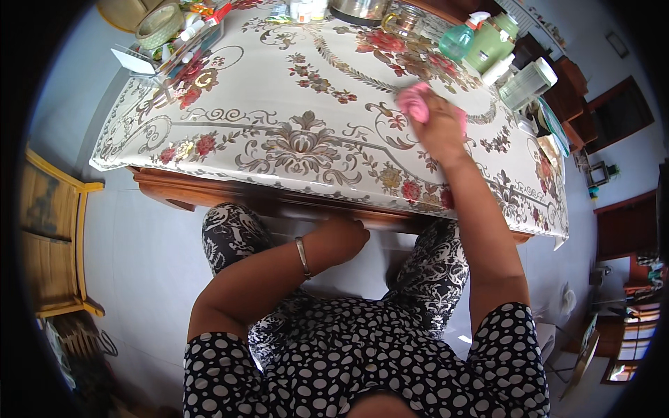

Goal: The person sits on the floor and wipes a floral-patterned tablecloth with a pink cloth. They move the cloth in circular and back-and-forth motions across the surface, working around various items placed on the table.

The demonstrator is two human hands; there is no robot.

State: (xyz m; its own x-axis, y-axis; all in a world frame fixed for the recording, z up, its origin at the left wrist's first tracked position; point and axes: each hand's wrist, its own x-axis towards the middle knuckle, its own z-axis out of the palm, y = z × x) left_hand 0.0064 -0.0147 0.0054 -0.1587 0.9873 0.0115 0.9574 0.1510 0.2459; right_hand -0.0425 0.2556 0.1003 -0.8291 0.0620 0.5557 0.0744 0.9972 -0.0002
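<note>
A crumpled pink cloth (414,104) lies under and around the fingers of my right hand (442,131), which presses it onto the floral tablecloth (279,90) right of the middle. The hand is slightly blurred. My left hand (340,240) is curled into a loose fist in front of the table's near edge, above my lap, with a bangle on its wrist. Nothing shows in it, and it is apart from the cloth.
At the far right stand a green spray bottle (457,43), a green flask (493,43) and a clear lidded container (528,83). A glass mug (404,22) and a metal pot (359,10) are at the back. A cluttered organizer (178,59) occupies the far left; a wooden chair (59,240) is beside the table.
</note>
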